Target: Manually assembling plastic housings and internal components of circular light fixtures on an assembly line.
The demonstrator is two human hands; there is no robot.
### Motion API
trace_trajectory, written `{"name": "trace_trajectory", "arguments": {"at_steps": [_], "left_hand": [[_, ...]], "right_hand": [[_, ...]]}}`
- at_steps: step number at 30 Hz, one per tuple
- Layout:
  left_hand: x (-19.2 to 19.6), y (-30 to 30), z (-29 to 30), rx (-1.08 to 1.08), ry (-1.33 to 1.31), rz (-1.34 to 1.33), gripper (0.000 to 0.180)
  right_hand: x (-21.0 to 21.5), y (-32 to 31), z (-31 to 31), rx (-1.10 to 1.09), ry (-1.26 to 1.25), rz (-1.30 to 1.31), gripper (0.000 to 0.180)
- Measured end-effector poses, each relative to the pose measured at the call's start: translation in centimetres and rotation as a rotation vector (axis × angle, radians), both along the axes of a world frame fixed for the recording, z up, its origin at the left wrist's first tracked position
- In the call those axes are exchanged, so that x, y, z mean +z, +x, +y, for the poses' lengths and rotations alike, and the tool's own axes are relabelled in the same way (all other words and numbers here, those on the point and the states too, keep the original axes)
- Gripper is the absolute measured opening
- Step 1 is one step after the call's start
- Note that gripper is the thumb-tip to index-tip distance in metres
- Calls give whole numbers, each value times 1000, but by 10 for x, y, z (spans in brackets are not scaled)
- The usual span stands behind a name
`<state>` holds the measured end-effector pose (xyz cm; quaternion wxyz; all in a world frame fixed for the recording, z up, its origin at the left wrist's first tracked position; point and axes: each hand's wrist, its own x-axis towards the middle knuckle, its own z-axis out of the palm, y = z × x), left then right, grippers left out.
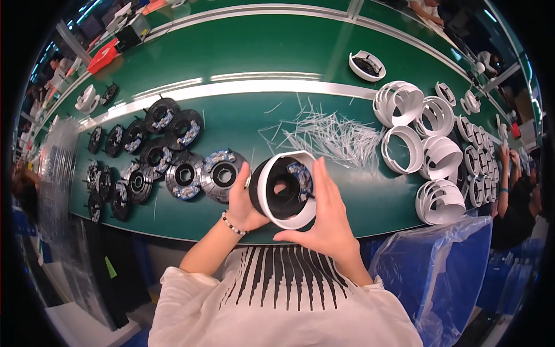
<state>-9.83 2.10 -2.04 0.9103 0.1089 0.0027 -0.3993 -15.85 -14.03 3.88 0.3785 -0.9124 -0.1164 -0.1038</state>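
Green-topped desk (pixel 231 130), edged with pale metal, spans a workroom where other people (pixel 428 10) are visible at the margins. Held above the near edge of the desk, around its middle, is a white plastic ring-shaped housing (pixel 298 222), tilted, its opening facing the camera. Partly within it sits a black round plastic disc assembly (pixel 269 179) with a central hole, projecting past the housing's left side; whether it is fully seated cannot be determined. A blue circuit board (pixel 299 175) shows on the right portion of the disc face.

Left hand (pixel 245 210), with a beaded bracelet (pixel 232 224) at the wrist, grips the black round plastic disc assembly at its left side; the thumb points upward and the other fingers are largely hidden. Right hand (pixel 325 218) grips the housing's right wall, fingers nearly straight; its thumb is spread below the lower rim, contact there unverified.

Desk, left portion: similar black discs with circuit boards (pixel 211 188), several overlapping. Beyond the held unit, slightly right: a loose heap of thin translucent strips (pixel 335 139). Right portion: stacks of white plastic rings (pixel 442 215). Beyond the pale rail, one white ring with a black insert (pixel 359 70). Below the desk at right: clear plastic film (pixel 422 246) over a blue container (pixel 483 254).
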Motion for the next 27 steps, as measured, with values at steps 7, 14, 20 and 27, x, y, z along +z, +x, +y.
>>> {"name": "trace_trajectory", "arguments": {"at_steps": [7,14,20,27], "left_hand": [[13,-13,-14,127,239,3,56],[17,-17,-18,122,226,66,51],[6,-14,-20,184,187,46,54],[8,-18,-22,312,264,-63,55]], "right_hand": [[-4,7,-5,96,53,-54,115],[3,5,-19,212,20,42,113],[2,7,-28,205,201,-16,109],[-1,1,-15,133,294,-115,106]]}}
